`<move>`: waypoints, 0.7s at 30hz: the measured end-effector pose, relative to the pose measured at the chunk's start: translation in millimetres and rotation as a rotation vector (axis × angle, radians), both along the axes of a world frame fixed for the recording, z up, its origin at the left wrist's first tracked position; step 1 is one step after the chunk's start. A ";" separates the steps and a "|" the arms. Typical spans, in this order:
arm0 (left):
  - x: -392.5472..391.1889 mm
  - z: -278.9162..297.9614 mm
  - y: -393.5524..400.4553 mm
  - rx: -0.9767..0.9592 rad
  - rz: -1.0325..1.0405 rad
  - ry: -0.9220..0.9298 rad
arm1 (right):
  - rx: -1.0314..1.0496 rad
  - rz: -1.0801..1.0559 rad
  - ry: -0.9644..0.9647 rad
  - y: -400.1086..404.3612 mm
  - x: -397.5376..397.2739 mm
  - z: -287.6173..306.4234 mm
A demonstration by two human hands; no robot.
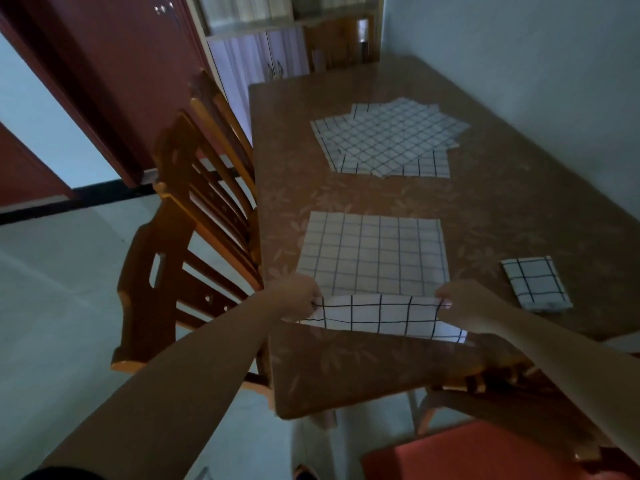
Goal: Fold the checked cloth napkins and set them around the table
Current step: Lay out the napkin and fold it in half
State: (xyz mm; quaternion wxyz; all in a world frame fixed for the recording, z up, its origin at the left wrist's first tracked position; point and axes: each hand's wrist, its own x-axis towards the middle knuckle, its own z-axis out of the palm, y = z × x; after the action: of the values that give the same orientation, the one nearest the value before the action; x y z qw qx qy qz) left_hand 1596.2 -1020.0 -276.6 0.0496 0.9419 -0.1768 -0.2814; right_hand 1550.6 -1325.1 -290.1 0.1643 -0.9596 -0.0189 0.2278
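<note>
One folded napkin (536,284) lies near the worktop's (502,202) right edge; left hand (298,296) and right hand (462,304) pinch the spread napkin's (374,251) near corners; unfolded pile (388,138) remains.

One head-worn wide-angle view — forward and steeply down over the table (502,209) — close above it

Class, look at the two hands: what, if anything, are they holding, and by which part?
Both hold the spread checked napkin by its near edge: left hand pinches the near-left corner, right hand the near-right corner, lifting that edge.
</note>
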 end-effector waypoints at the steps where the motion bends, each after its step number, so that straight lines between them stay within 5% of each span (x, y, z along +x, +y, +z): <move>1: 4.3 7.5 5.1 -0.052 0.039 0.006 | 0.028 -0.043 0.038 -5.9 4.1 6.1; 12: 49.5 3.1 25.7 -0.946 0.762 0.142 | 0.620 -0.844 0.019 -18.8 52.7 -0.5; 16: 73.5 -25.4 29.0 -0.869 0.804 0.228 | 0.617 -0.923 -0.081 -13.5 69.1 -13.4; 21: 98.2 -54.3 20.6 -0.769 0.818 0.089 | 0.466 -0.904 -0.095 -11.3 88.2 -29.9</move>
State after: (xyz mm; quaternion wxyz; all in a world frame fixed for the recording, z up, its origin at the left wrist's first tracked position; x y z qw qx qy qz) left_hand 1694.4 -999.3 -330.9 0.5017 0.8351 0.1150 -0.1940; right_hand 1638.8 -1336.4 -320.0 0.4550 -0.8190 0.3404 0.0799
